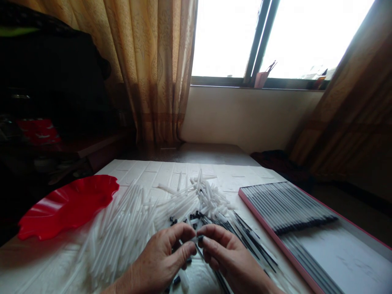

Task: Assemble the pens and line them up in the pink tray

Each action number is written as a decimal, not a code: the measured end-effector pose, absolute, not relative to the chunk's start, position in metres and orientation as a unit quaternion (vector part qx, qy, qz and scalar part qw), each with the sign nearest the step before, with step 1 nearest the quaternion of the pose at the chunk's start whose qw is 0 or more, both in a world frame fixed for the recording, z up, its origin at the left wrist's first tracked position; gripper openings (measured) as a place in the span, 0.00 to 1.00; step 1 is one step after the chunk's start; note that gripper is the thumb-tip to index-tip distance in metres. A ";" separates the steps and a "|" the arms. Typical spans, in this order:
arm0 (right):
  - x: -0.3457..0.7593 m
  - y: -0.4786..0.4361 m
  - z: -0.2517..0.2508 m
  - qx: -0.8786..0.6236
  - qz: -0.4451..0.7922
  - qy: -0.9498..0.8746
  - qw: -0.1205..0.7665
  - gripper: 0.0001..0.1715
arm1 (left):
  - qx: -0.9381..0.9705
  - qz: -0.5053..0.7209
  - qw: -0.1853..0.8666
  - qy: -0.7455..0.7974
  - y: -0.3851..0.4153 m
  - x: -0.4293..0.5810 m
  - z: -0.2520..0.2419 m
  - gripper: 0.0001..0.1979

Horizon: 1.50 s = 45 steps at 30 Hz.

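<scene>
My left hand (163, 255) and my right hand (228, 257) meet at the near edge of the table, fingertips pinched together. Between them they grip a small thin pen part (196, 238), pale on the left side with a dark tip on the right. Just beyond the hands lies a loose heap of white pen barrels (131, 216). Small black caps (196, 215) are scattered in its middle. A bundle of thin dark refills (245, 232) runs toward me at the right of the heap.
A red wavy-edged plate (69, 204) sits at the left of the white table (239, 177). A pink-rimmed tray (245, 197) at the right holds a neat row of assembled pens (288, 206). Curtains and a window stand behind.
</scene>
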State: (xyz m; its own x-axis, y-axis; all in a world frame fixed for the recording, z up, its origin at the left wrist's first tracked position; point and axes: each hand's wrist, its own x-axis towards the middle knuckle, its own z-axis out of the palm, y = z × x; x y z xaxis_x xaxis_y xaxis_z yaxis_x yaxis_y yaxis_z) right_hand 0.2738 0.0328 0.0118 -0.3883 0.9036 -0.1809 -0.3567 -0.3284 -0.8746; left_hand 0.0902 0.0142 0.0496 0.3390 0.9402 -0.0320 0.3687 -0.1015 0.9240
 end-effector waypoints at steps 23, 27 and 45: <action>0.279 0.032 0.013 -0.361 0.357 -0.725 0.466 0.08 | 0.730 0.287 0.355 0.509 0.016 0.087 0.048 0.11; 0.280 0.030 0.015 -0.352 0.338 -0.741 0.461 0.08 | 0.725 0.279 0.366 0.513 0.015 0.087 0.050 0.10; 0.284 0.029 0.016 -0.370 0.108 -0.853 0.352 0.24 | 0.764 0.235 0.325 0.504 0.010 0.092 0.050 0.05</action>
State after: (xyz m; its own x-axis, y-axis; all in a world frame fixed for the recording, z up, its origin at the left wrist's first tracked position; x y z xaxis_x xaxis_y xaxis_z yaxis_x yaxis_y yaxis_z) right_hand 0.2836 0.0287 0.0159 -0.4791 0.7070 0.5202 0.5547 0.7032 -0.4447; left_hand 0.0922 0.0096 0.0496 0.3805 0.9243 0.0316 0.6180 -0.2795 0.7348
